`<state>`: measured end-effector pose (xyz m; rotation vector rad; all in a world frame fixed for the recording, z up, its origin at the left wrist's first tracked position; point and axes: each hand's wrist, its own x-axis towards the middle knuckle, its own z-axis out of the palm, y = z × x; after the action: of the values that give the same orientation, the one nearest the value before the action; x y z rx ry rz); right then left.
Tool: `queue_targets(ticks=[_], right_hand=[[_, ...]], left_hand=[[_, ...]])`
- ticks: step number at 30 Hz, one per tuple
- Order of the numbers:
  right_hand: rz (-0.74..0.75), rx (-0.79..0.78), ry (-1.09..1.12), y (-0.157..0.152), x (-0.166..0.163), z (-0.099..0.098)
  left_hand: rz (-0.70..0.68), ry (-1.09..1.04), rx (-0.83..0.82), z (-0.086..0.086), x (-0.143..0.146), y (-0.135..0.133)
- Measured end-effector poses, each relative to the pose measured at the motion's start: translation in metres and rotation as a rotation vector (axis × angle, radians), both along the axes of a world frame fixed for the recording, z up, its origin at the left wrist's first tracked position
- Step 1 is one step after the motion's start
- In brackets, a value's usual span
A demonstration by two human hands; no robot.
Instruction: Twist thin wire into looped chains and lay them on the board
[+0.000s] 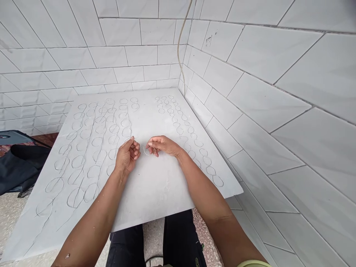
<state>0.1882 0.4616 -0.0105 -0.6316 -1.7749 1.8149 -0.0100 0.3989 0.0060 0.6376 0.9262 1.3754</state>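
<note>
My right hand [162,144] pinches a thin wire ring [145,151] between thumb and fingers, just above the pale board. The ring's lower curve shows below the fingertips, while its upper part is hidden. A short gap to the left is my left hand [128,155], closed with the thumb against the fingers. Whatever it holds, if anything, is too fine to make out. Left of my hands, rows of wire rings [78,161] lie on the board, with long thin wires [88,142] running lengthwise among them. More small rings [203,152] form lines along the right side.
The white board [150,200] rests over my knees, its far edge near a tiled wall [122,33]. Another tiled wall [267,92] stands close on the right. A cable [179,48] hangs in the corner. Dark cloth [23,165] lies beyond the left edge.
</note>
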Motion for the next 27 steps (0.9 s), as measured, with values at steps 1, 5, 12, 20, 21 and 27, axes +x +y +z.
queue_targets(ticks=[1, 5, 12, 20, 21, 27], right_hand=[[0.004, 0.002, 0.002, 0.001, 0.000, -0.001], [-0.143, 0.093, -0.040, 0.000, -0.002, 0.000], [-0.436, 0.612, -0.193, -0.012, -0.012, 0.009], [-0.385, 0.920, -0.406, -0.010, -0.017, -0.003], [-0.385, 0.934, -0.423, -0.011, -0.018, -0.003], [-0.462, 0.860, -0.441, -0.016, -0.031, -0.006]], left_hand=[[-0.005, -0.006, -0.008, 0.001, -0.001, 0.000], [-0.048, -0.040, -0.037, 0.003, -0.002, -0.001], [-0.137, 0.064, -0.048, -0.001, 0.003, -0.003], [-0.110, 0.126, -0.030, -0.004, 0.016, -0.007], [-0.092, 0.125, -0.018, -0.005, 0.017, -0.007], [-0.029, 0.161, 0.046, -0.009, 0.023, -0.009]])
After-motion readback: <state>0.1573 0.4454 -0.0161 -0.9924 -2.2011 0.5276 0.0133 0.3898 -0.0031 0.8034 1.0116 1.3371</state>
